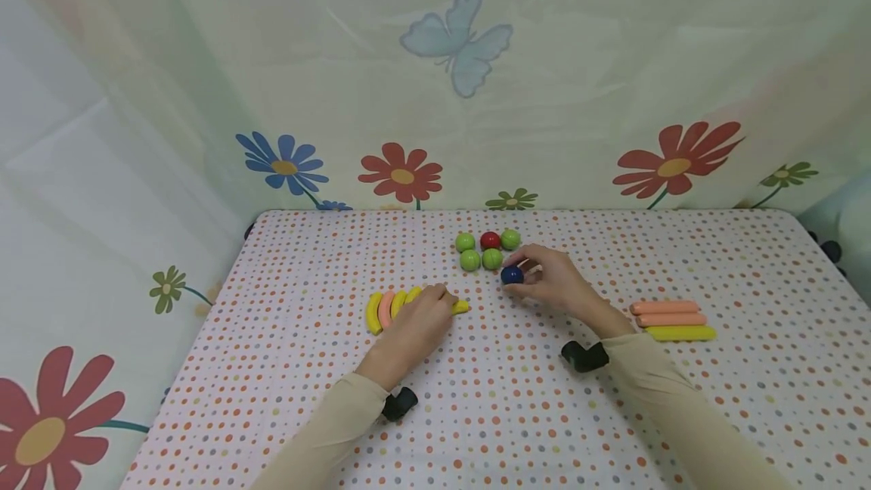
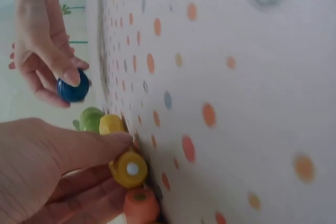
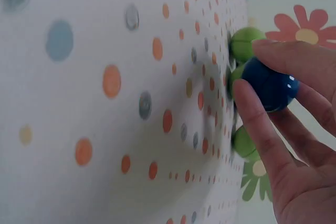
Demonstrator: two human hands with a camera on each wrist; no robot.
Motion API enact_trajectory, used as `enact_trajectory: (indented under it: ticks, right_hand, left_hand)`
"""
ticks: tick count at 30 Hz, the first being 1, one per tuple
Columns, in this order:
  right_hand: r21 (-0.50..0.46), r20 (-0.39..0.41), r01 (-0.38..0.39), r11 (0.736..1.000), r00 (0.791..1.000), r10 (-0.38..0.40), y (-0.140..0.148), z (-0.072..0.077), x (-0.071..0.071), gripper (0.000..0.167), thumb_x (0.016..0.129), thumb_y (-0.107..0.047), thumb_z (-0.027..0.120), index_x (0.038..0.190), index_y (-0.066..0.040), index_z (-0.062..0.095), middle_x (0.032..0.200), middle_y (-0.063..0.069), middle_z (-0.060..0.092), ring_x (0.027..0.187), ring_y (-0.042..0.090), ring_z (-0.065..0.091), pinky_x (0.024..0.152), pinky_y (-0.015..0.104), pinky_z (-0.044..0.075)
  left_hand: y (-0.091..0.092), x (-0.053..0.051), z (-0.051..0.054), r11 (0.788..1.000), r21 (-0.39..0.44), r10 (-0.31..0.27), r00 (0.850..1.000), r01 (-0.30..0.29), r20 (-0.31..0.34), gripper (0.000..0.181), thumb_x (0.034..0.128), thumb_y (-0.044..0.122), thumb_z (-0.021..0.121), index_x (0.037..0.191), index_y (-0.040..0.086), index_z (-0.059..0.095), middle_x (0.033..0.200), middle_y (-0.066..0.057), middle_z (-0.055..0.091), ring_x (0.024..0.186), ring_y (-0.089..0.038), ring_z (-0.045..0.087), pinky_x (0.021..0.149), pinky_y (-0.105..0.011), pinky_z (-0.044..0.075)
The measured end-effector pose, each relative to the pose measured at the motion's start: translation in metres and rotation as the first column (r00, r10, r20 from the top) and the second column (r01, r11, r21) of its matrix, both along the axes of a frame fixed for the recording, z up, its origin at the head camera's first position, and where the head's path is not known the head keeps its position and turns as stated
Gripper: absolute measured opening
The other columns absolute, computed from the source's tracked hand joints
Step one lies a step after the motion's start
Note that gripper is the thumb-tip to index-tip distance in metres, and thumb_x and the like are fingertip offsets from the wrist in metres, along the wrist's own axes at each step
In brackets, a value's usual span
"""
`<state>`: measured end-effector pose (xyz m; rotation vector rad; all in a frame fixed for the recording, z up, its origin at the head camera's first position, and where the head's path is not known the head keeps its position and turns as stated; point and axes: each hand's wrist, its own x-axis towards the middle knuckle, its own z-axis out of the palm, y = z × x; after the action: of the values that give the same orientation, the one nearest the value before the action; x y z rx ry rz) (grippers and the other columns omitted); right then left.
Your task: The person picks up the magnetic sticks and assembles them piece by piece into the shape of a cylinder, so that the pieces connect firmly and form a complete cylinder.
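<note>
My right hand [image 1: 554,282] pinches a dark blue ball [image 1: 512,275] between thumb and fingers; the right wrist view shows the blue ball [image 3: 269,86] raised off the cloth. Just beyond it sit several green balls [image 1: 470,260] and one red ball [image 1: 490,241], grouped together. My left hand [image 1: 420,324] is over a row of small toy bananas, most of them yellow [image 1: 373,314] and one pink [image 1: 385,310]. In the left wrist view, its thumb and fingers pinch a yellow banana [image 2: 130,169]. From above, the hand partly covers the row.
To the right lie two pink sausage-shaped sticks [image 1: 671,319] and a yellow stick [image 1: 680,333], side by side. A dotted cloth [image 1: 476,414] covers the table. Behind its far edge hangs a curtain [image 1: 558,127] with flowers and a butterfly.
</note>
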<state>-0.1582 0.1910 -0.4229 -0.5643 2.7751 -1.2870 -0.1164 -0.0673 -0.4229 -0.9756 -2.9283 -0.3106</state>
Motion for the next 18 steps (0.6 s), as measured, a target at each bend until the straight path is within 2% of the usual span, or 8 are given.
enact_trajectory:
  ticks: [5,8,14,18]
  right_hand:
    - [0.030,-0.002,-0.087,0.996,0.996,0.087,-0.009,0.002,0.005,0.033,0.082,0.004,0.086,0.112,0.000,0.072,0.112,0.017,0.071,0.097,0.033,0.072,0.077,0.037,0.062]
    - [0.050,-0.013,-0.126,0.991,0.992,0.127,-0.014,0.003,0.008,0.034,0.080,0.007,0.086,0.110,0.001,0.071,0.109,0.016,0.070,0.094,0.030,0.071,0.075,0.034,0.062]
    - [0.135,-0.025,-0.163,0.977,0.986,0.167,-0.024,0.003,0.011,0.031,0.078,0.005,0.088,0.104,-0.001,0.071,0.100,0.008,0.066,0.086,0.020,0.065,0.070,0.028,0.057]
    - [0.116,-0.008,-0.186,0.976,0.982,0.188,-0.029,-0.001,0.013,0.032,0.079,0.002,0.090,0.104,0.000,0.071,0.100,0.009,0.065,0.084,0.016,0.064,0.070,0.026,0.056]
  left_hand:
    - [0.010,-0.005,0.002,0.997,0.022,0.074,0.995,-0.075,0.059,0.020,0.0971,-0.002,0.068,0.115,-0.002,0.076,0.105,-0.012,0.067,0.094,-0.022,0.067,0.075,-0.029,0.061]
    - [0.014,-0.008,0.004,0.993,0.049,0.104,0.988,-0.110,0.112,0.019,0.0960,-0.001,0.070,0.114,-0.001,0.077,0.102,-0.010,0.068,0.091,-0.021,0.066,0.075,-0.030,0.059]
    - [0.018,-0.009,0.004,0.986,0.103,0.114,0.979,-0.133,0.170,0.020,0.0944,0.003,0.076,0.115,0.001,0.077,0.103,-0.009,0.070,0.092,-0.019,0.066,0.080,-0.029,0.058]
    - [0.021,-0.008,0.003,0.985,0.116,0.108,0.978,-0.130,0.181,0.018,0.0938,0.003,0.077,0.111,0.001,0.077,0.100,-0.008,0.069,0.089,-0.018,0.066,0.079,-0.028,0.058]
